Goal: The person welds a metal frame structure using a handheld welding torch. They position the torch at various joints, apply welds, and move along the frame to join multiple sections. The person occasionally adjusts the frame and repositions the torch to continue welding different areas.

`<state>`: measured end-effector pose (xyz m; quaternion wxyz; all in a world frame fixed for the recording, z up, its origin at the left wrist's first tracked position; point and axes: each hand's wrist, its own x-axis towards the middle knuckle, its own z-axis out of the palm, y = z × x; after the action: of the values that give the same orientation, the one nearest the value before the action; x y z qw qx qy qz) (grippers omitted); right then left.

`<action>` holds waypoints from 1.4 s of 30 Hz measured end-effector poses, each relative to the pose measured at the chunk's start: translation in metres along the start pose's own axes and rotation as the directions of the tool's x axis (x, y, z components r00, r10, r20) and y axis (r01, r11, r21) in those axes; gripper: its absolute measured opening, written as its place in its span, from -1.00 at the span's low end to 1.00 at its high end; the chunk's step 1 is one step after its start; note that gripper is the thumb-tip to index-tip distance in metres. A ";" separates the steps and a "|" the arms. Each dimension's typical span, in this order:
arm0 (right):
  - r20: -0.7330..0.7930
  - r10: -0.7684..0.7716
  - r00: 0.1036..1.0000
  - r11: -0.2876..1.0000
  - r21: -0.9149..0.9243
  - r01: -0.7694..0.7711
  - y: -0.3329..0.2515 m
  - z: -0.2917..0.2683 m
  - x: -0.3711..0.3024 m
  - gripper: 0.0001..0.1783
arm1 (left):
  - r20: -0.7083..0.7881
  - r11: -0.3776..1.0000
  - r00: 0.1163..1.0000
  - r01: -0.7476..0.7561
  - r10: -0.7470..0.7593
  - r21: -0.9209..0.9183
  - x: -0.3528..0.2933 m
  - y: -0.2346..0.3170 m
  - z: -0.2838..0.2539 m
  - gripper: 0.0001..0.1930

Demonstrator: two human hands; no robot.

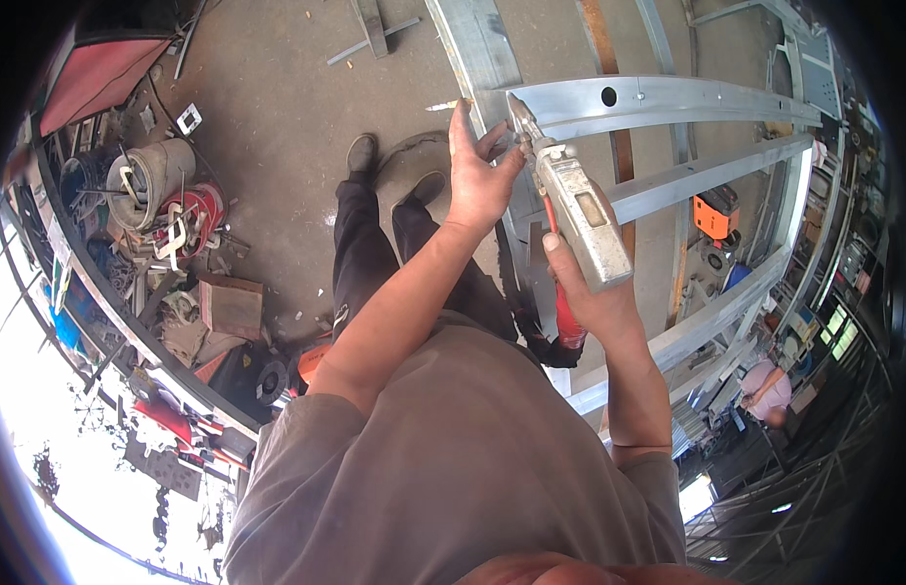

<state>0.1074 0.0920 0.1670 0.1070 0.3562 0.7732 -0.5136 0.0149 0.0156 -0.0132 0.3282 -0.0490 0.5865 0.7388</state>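
My right hand [594, 297] is wrapped round a boxy silver hand tool [587, 219] with a narrow metal nozzle and a red lower part. Its thumb lies along the side of the casing, and the tool's exact kind is unclear. Upward and to the left, the nozzle points at the corner of a silver metal frame [668, 97]. Over that corner is my left hand [479, 180], fingers apart, one stretched away from me. Its thumb comes close to the nozzle; whether they touch I cannot tell.
Long frame beams cross the right side, with an orange-and-black machine [714, 213] among them. A grimy bucket [151, 180], red cable or hose [201, 207] and a cardboard box [231, 306] crowd the left. Another person [767, 388] is at the far right. Loose metal bars [372, 27] lie ahead.
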 end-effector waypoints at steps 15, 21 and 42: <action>-0.007 -0.042 0.999 0.997 -0.057 0.042 0.001 0.003 0.001 -0.24 | -0.002 0.999 1.000 0.008 -0.008 -0.054 0.001 0.006 -0.001 0.07; -0.010 -0.031 0.999 0.999 -0.029 0.031 -0.002 0.004 0.001 -0.23 | 0.001 0.997 1.000 0.012 -0.012 -0.073 0.001 0.005 -0.002 0.07; -0.023 -0.016 1.000 1.000 -0.009 0.016 -0.003 0.006 0.002 -0.23 | 0.010 0.997 1.000 0.010 -0.009 -0.079 0.004 0.004 -0.006 0.07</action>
<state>0.1028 0.0874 0.1655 0.0955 0.3555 0.7796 -0.5067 0.0080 0.0117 -0.0135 0.3322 -0.0613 0.5549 0.7602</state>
